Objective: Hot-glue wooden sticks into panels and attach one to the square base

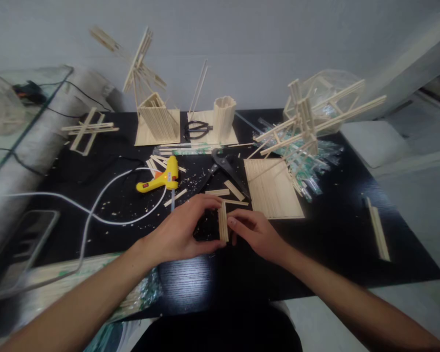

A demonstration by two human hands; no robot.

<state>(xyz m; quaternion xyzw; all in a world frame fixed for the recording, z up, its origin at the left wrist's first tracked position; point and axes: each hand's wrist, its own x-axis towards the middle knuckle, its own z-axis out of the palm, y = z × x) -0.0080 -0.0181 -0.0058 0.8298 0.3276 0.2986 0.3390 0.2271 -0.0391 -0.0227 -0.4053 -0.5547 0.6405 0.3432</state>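
Observation:
A short block of wooden sticks (223,222), set side by side, stands in front of me above the black table. My left hand (185,227) is closed on it, fingers at its top end and thumb at its bottom end. My right hand (254,232) has its fingers curled together at the block's right side, thumb against it; its other fingertips are partly hidden. Just beyond lie cut stick pieces (234,190) and black pliers (225,168). A yellow glue gun (157,180) rests to the left of them.
A flat stick panel (275,190) lies right of the pliers. Stick towers (157,120) stand on bases at the back, and a windmill-like frame (304,122) rises at right. A white cable (91,215) loops across the left. Packaged sticks (77,274) lie at front left.

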